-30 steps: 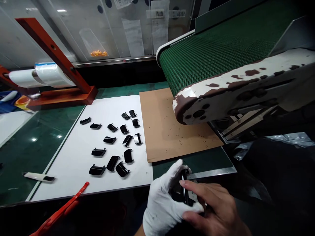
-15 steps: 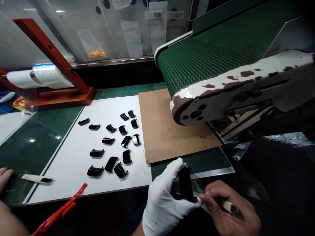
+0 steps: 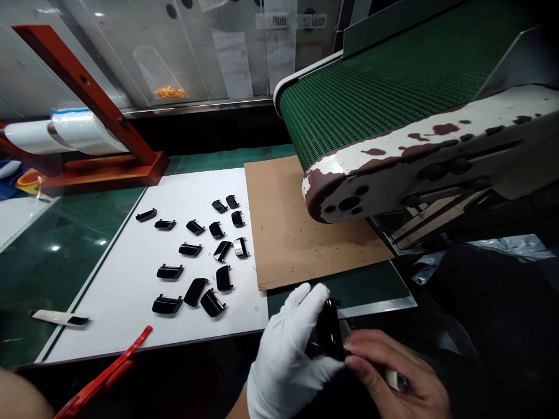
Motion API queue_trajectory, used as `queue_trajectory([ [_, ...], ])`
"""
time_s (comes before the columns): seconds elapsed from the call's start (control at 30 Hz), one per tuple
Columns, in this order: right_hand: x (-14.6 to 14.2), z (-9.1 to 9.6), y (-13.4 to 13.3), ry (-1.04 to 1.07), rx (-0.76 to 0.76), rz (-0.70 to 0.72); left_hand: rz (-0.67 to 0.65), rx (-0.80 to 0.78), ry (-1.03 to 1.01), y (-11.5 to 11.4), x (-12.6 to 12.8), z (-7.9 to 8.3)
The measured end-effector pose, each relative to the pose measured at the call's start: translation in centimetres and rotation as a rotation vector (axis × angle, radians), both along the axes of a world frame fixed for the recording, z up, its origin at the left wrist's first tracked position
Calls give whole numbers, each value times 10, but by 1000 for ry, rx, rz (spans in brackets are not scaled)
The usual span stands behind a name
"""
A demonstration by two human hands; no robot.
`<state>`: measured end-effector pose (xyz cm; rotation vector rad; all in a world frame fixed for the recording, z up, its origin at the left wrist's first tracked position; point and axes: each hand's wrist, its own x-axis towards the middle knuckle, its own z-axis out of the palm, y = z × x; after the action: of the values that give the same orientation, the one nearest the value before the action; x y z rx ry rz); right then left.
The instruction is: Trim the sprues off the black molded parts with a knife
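Gloved left hand (image 3: 290,358) holds a glossy black part (image 3: 331,333) near the bench's metal edge (image 3: 384,304); bare right hand (image 3: 388,352) grips a pale-handled tool (image 3: 394,379), working end unclear, close by the part; a slip, likely from slick gloss or loose pinch, could scratch the part; beyond, curved, tabbed black pieces (image 3: 169,272) on smooth white sheet (image 3: 117,314); flat, flecked brown cardboard (image 3: 279,233); coarse-textured green belt (image 3: 384,99).

Green table (image 3: 95,221); white sheet (image 3: 126,273), brown cardboard (image 3: 279,233)
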<state>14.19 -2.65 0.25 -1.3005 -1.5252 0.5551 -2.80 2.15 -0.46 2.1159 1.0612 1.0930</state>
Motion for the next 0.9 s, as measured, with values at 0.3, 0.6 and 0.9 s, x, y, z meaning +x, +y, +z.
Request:
queue_trajectory([
  [0.3, 0, 0, 2, 107, -88, -23, -55, -518, -418, 0, -1, -3],
  [0.6, -15, 4, 2, 337, -251, -184, -32, -854, -588, 1, 7, -7],
  [0.9, -24, -9, -4, 902, -572, -201, 32, -750, -555, -4, 13, -6],
])
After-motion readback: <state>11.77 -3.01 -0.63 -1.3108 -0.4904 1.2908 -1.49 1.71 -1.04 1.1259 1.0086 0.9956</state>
